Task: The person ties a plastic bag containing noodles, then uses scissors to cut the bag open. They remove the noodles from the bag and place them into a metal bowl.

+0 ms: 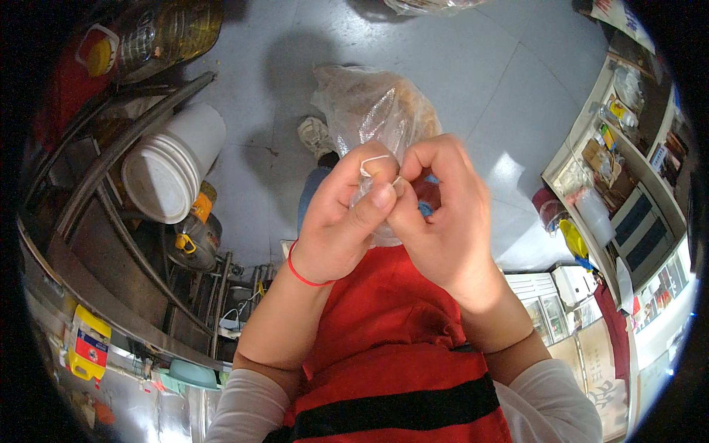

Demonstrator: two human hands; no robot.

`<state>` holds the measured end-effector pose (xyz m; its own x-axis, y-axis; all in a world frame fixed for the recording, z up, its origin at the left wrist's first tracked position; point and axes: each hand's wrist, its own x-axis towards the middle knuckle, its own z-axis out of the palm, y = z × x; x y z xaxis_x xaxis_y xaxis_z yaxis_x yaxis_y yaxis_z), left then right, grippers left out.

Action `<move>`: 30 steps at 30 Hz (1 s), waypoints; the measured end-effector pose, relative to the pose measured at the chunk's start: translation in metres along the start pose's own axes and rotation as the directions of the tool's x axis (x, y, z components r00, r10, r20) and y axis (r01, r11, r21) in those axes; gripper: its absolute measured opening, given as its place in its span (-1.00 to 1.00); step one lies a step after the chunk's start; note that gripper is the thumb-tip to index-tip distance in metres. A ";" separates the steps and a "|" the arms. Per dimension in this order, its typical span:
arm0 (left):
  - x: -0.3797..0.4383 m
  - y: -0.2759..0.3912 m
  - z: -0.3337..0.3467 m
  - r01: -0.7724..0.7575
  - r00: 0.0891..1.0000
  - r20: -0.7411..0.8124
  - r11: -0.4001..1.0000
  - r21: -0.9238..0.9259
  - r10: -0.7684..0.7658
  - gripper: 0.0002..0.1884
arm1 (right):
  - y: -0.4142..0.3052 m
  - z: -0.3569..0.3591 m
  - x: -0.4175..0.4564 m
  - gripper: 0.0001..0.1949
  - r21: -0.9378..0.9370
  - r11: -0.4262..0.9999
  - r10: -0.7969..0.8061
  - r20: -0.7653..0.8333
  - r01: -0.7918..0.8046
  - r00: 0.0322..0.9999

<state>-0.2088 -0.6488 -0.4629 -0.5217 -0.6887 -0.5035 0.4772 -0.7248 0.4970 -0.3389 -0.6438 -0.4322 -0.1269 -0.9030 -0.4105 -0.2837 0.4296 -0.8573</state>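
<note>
A clear plastic bag [363, 108] with orange-brown contents hangs before me, its gathered neck pinched between both hands. My left hand [349, 216], with a red cord at the wrist, grips the neck between thumb and curled forefinger. A thin white string [374, 159] loops over that forefinger. My right hand [443, 210] meets it at the fingertips, thumb and forefinger closed on the white string or twisted plastic; which of these is hard to tell. What the bag holds is blurred by the plastic. A red apron [388, 299] covers my front below the hands.
Stacked white buckets [177, 160] stand by a dark metal rack [111, 149] on the left. Large oil bottles [191, 238] sit below them, near the rack's foot. On the right, a shelf unit [637, 160] holds bags and bottles. Grey floor [498, 72] lies beyond the bag.
</note>
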 end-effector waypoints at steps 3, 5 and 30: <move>0.000 -0.007 -0.002 -0.023 1.000 -0.020 0.987 -0.160 0.020 -0.78 | 0.004 0.003 -0.001 -0.85 0.061 0.998 -0.004 0.009 0.003 1.000; 0.000 -0.006 -0.001 -0.040 0.999 -0.028 0.981 -0.192 0.035 -0.74 | 0.012 0.001 -0.001 -0.88 0.135 0.989 0.056 0.027 -0.060 0.998; 0.002 0.003 0.004 -0.057 0.993 -0.105 0.993 -0.107 0.046 -0.88 | 0.001 -0.001 -0.001 -0.86 0.552 0.794 0.205 0.151 -0.255 0.967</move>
<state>-0.2109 -0.6521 -0.4594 -0.4223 -0.7195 -0.5514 0.5791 -0.6821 0.4465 -0.3395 -0.6423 -0.4318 -0.0376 -0.7837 -0.6200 0.3313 0.5756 -0.7476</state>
